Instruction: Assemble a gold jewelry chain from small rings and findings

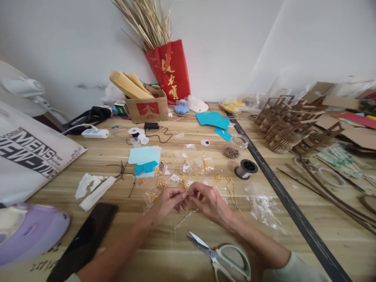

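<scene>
Silver-coloured chain [185, 219] lies on the desk [164, 254], just below our left hand [168, 201] and right hand [210, 200]; fingers pinched together, meeting tip to tip, contents too small for us to identify.

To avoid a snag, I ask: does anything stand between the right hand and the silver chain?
Nothing visible: in view, the chain reaches the edge of the right hand. The scissors lie nearer the person, not between.

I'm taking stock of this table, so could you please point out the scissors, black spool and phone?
Scissors [212, 253], head view: on the pivot area.
Black spool [242, 171], head view: on the grey winding.
Phone [88, 237], head view: on its dark screen.
</scene>
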